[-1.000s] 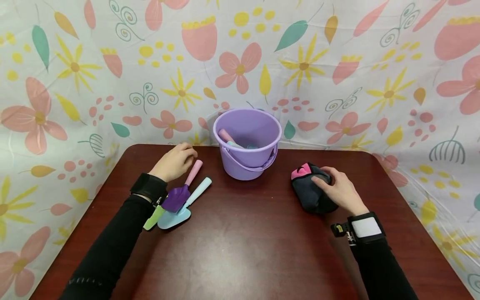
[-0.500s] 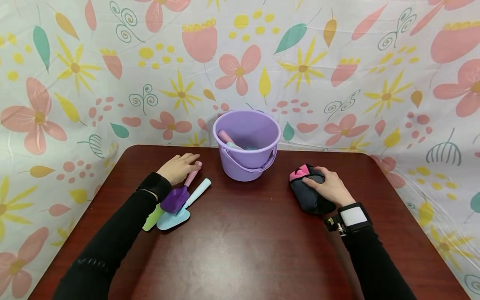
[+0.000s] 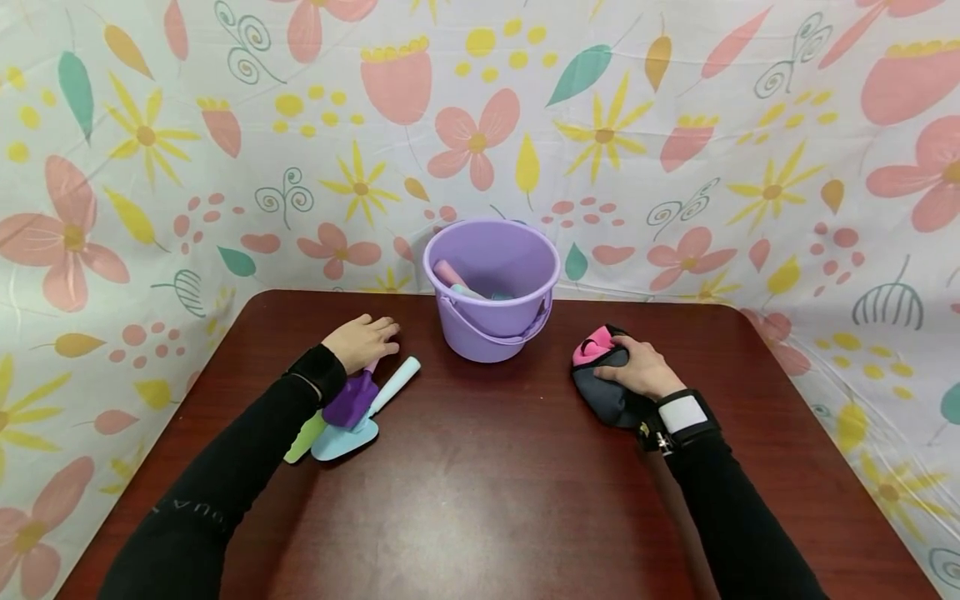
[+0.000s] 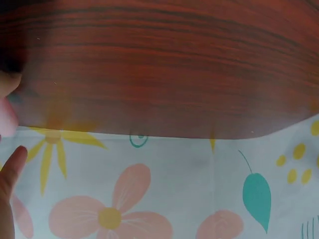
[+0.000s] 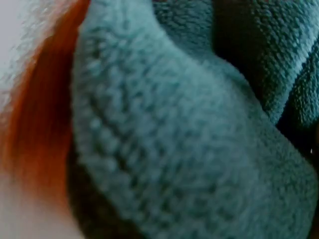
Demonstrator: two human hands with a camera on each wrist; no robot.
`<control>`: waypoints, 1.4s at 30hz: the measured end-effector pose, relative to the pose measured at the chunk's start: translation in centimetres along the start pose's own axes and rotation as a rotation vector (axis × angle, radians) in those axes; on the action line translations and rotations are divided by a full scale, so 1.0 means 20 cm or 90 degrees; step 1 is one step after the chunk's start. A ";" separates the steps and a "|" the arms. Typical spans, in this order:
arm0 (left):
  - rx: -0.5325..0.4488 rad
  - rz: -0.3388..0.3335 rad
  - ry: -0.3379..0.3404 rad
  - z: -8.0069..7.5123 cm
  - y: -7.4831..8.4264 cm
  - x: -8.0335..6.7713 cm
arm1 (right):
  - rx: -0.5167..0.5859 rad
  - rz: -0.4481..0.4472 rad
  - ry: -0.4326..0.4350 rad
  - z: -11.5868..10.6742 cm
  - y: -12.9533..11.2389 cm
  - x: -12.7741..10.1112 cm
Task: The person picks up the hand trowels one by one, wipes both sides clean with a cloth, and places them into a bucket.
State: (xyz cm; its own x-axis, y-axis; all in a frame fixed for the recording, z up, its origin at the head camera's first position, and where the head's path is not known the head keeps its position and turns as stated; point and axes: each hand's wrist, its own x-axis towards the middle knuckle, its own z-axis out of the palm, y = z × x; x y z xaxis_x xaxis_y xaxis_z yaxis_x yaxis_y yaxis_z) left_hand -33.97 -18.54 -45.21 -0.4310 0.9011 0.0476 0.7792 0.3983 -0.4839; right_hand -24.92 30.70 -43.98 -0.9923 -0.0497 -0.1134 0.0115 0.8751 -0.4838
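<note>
My left hand [image 3: 363, 340] is over the pink handle of a purple toy shovel [image 3: 351, 402], hiding most of it. In the left wrist view, a finger [image 4: 11, 172] stands apart from the pink handle [image 4: 7, 118], with the thumb close on its other side. A light blue trowel [image 3: 347, 442] and a light green tool [image 3: 306, 437] lie partly under the shovel. At the right, my right hand [image 3: 643, 368] grips a dark grey and pink cloth bundle [image 3: 600, 400], thumb on the near side and fingers over the top. Its fuzzy fabric [image 5: 169, 134] fills the right wrist view.
A purple bucket [image 3: 491, 329] with its handle hanging down stands at the back middle of the brown table [image 3: 480, 492]. Inside it are a pink piece [image 3: 448, 273] and pale green pieces. Behind the table hangs a flowered cloth [image 3: 480, 75].
My left hand has moved right and slightly lower, over the shovel's pink handle. My right hand has slid left on the bundle, closing more around it; the bundle has shifted slightly left and deformed.
</note>
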 end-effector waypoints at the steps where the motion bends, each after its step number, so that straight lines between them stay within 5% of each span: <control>1: 0.007 0.001 -0.003 0.00 0.00 -0.01 | -0.002 -0.005 0.000 0.01 -0.01 0.01; 13: 0.044 -0.041 -0.027 0.01 -0.01 -0.12 | -0.008 0.008 0.002 0.04 -0.05 0.01; 22: -0.038 -0.112 -0.026 -0.06 -0.03 -0.17 | 0.036 0.027 0.041 0.01 -0.05 -0.05; 33: -0.112 -0.133 0.086 -0.22 -0.04 -0.18 | 0.134 -0.020 0.170 -0.09 -0.09 -0.20; 42: -0.198 -0.143 0.143 -0.35 0.07 -0.11 | 0.209 -0.082 0.213 -0.20 -0.21 -0.32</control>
State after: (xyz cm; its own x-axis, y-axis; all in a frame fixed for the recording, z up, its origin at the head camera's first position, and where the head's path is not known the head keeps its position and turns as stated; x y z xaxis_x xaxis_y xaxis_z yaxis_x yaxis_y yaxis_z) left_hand -28.77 -18.75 -39.86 -0.5218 0.7878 0.3273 0.7927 0.5896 -0.1552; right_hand -19.16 29.39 -37.74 -0.9728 0.0569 0.2247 -0.1294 0.6709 -0.7301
